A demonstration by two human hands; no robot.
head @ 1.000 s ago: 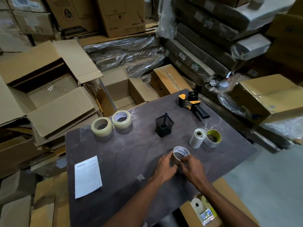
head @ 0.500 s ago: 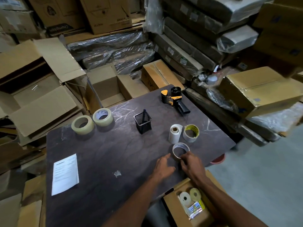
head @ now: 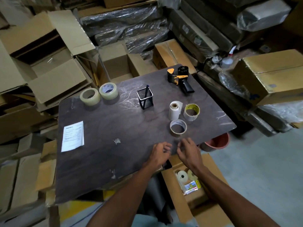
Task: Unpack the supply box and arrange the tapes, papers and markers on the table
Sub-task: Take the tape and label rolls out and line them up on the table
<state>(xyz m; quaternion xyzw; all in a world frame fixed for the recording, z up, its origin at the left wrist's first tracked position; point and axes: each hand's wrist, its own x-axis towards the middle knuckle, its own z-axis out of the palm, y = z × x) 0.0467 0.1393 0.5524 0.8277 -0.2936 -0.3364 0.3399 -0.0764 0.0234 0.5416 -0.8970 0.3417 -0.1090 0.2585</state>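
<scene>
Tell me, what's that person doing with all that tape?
A person is unpacking a supply box beside the table. Both hands, left hand and right hand, hover empty near the table's edge. A tape roll lies flat just beyond them. More rolls remain in the box.

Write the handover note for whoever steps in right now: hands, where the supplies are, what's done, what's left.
Hands: left hand and right hand hold nothing, fingers loosely curled, above the table's near edge.
On the table: two clear tape rolls, pen holder, tape dispenser, white paper roll, yellow-labelled roll, tape roll, printed sheet.
Left: supply box on the floor holds more rolls and a packet.
</scene>
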